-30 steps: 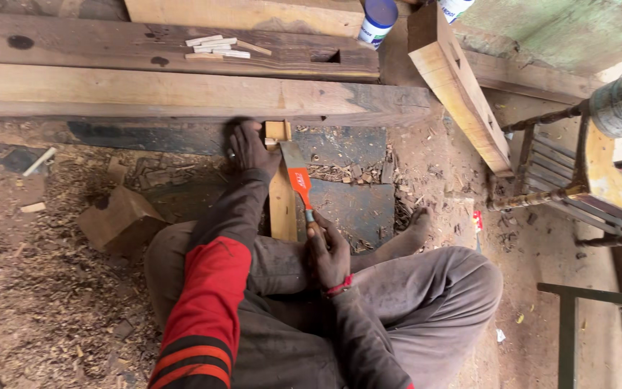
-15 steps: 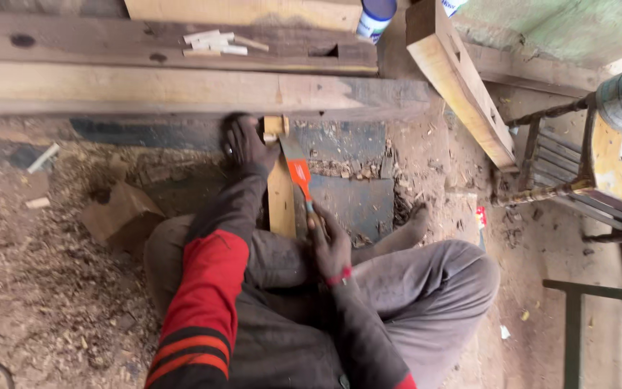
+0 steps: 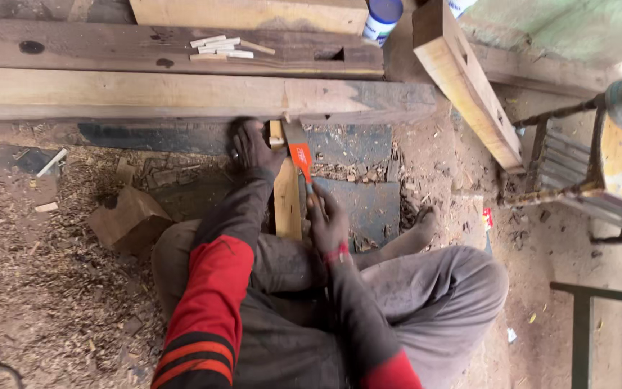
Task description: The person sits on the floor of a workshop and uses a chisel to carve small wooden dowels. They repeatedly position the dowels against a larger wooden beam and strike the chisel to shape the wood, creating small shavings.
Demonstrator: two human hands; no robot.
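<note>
Pale wooden slat lies lengthwise on the sawdust floor; left hand pins its far end while right hand, closed around the orange-handled saw, has drawn it slightly back.

- My left hand presses down on the far end of a narrow pale wood strip that runs from my lap toward the long beam.
- My right hand is closed round the handle of a hand saw, whose orange-marked blade lies along the strip's right edge.
- The long pale beam crosses the ground just beyond the strip's end.
- On the darker plank behind it lies a small bundle of white sticks.
- A wooden block sits in the shavings near my left knee.
</note>
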